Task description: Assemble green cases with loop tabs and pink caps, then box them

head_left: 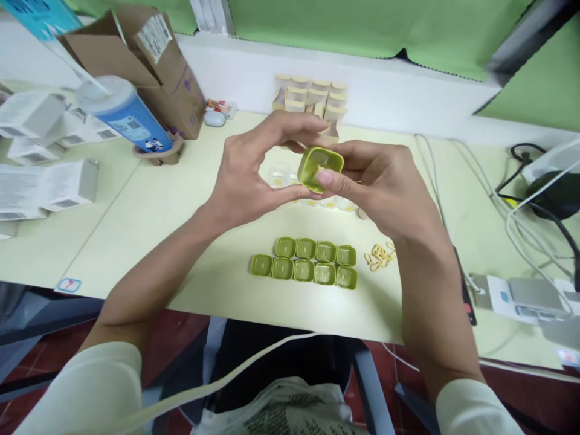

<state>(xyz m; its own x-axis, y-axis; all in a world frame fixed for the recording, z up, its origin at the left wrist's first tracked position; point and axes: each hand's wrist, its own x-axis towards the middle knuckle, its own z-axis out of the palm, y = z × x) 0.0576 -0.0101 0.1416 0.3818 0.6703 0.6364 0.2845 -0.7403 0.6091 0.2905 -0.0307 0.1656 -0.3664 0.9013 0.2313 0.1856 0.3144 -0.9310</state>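
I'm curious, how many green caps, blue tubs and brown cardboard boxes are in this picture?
Green caps: 10, namely 1 held cap between the left hand and right hand, plus 9 in two rows on the table
Blue tub: 1
Brown cardboard box: 1
Total: 12

green cap (318,168) between both hands
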